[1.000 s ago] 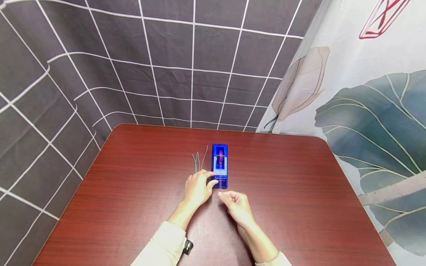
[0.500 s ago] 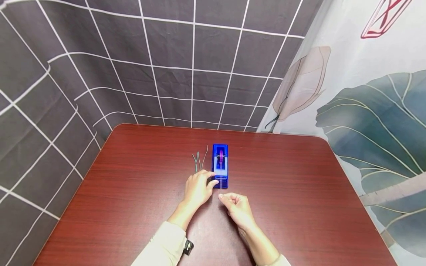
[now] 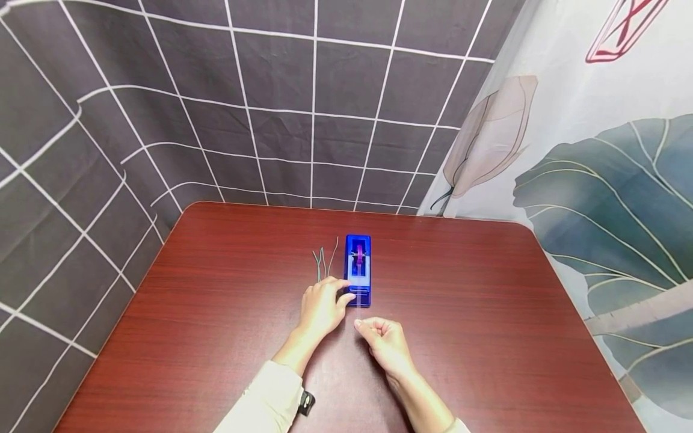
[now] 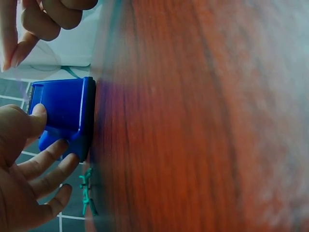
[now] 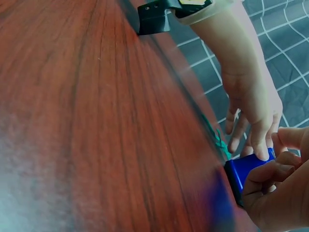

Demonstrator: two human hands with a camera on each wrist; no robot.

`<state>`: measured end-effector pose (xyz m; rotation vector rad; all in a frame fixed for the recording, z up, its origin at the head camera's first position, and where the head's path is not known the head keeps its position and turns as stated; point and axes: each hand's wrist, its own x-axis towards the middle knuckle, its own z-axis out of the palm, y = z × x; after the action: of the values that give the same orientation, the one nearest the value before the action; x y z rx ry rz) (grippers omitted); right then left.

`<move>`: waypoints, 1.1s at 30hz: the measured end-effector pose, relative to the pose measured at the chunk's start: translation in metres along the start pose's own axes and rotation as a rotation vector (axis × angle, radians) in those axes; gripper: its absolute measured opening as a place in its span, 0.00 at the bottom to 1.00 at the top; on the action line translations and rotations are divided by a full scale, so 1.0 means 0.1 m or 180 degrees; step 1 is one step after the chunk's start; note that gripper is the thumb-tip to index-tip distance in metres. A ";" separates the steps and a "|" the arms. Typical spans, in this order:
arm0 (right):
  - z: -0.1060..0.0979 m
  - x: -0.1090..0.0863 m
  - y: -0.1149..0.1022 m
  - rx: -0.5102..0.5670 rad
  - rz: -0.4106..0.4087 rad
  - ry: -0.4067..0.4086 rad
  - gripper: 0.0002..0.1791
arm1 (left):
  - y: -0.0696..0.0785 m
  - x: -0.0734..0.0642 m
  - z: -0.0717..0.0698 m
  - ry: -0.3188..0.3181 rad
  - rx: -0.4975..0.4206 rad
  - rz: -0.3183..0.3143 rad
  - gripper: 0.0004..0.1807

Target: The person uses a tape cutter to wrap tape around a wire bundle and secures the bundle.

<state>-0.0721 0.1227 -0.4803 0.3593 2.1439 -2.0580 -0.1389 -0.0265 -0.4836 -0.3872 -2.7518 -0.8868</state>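
A blue tape dispenser (image 3: 358,281) with a pink-cored roll (image 3: 360,255) stands on the table, its cutting end towards the person. My left hand (image 3: 323,307) grips its left side near that end. In the left wrist view, the thumb presses the front of the dispenser (image 4: 65,104) while the fingers lie along its side. Just in front, my right hand (image 3: 387,343) pinches the end of a strip of clear tape (image 3: 358,311) between thumb and forefinger. That strip stretches from the dispenser to the fingertips.
Several thin wire-like strands (image 3: 319,264), some green, lie just beyond the left hand. The reddish-brown wooden table (image 3: 460,288) meets a dark grid-patterned curtain (image 3: 281,138) at the back and a leaf-print curtain (image 3: 606,180) at the right.
My right hand has drawn slightly towards the person, and the clear strip between it and the dispenser is longer. The left hand keeps its hold in the same place.
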 end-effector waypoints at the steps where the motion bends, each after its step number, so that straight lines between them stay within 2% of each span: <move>1: 0.00 0.00 0.00 0.0003 0.0005 -0.0005 0.11 | 0.00 0.00 0.00 0.0000 -0.0001 -0.0005 0.13; 33: -0.02 -0.08 0.05 -0.0021 -0.0029 -0.0088 0.11 | 0.00 0.00 0.00 0.0096 0.0009 0.0042 0.13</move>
<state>-0.0624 0.1241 -0.4832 0.3189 2.1400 -2.0482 -0.1385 -0.0263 -0.4841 -0.3876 -2.7196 -0.8784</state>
